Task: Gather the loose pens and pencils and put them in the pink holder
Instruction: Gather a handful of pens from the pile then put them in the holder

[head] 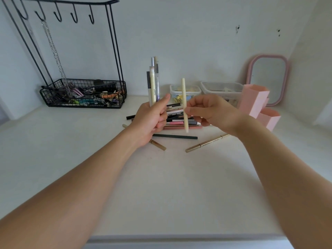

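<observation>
Your left hand [152, 119] has its fingers [162, 115] curled round a bundle of upright pens [153, 81], thumb laid straight along their front. Your right hand [210, 112] pinches a single cream pencil [184, 105] between thumb and fingertips, nearly upright and raised above the bench [161, 186]; the other fingers are loosely bent. The two hands are near each other but apart.

Some pens carry lettering (too small to read).

Beneath your hands lies the loose pile of pens and pencils [179, 115], stacked mostly crosswise. A dark green pencil [175, 136] lies just in front of it, a gold pen [206, 143] slants off to the right, and another gold one [159, 145] shows below your left wrist.

The pink holder [255, 103] stands at the right, just beyond your right wrist. Behind it a pink-framed mirror [267, 79] leans on the wall, beside two clear lidded boxes [221, 90]. At the far left stands a black wire rack [82, 94] with hooks, its basket full of hair clips.
</observation>
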`<state>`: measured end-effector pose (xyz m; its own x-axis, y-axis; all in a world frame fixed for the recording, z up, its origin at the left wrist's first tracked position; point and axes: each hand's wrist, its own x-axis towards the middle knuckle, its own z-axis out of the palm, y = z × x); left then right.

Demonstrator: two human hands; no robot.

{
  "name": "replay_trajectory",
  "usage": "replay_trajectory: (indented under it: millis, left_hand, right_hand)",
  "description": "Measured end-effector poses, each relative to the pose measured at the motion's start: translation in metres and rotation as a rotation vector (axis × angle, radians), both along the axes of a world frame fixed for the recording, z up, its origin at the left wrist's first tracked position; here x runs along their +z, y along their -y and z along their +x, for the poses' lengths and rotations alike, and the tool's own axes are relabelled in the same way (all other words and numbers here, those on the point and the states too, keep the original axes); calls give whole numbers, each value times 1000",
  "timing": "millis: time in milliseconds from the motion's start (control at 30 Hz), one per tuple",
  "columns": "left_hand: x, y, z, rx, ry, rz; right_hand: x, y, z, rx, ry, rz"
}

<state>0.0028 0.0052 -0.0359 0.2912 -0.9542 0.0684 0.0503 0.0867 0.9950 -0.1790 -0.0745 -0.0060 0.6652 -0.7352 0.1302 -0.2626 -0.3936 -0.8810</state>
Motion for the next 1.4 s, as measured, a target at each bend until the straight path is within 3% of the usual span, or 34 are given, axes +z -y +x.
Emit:
replay_trajectory:
  millis: [133, 367, 600, 1000, 1167, 1267, 1400]
  left_hand:
    - [0, -2, -4, -80, 34, 19]
    - [3, -6, -10, -153, 53, 44]
    - [4, -12, -14, -276, 106, 35]
    - [0, -7, -14, -217, 73, 18]
    - [0, -2, -7, -11, 106, -38]
    - [-2, 2, 1, 127, 40, -51]
    - [-2, 6, 9, 245, -22, -50]
  right_hand:
    - [-1, -9, 11, 26, 189, 60]
    - [-3, -14, 15, 12, 288, 53]
    - [-3, -20, 16, 36, 293, 83]
    - [0, -27, 16, 38, 324, 163]
    - [-8, -11, 18, -109, 75, -89]
    - [-13, -7, 16, -29, -215, -276]
    - [-18, -7, 15, 27, -384, -332]
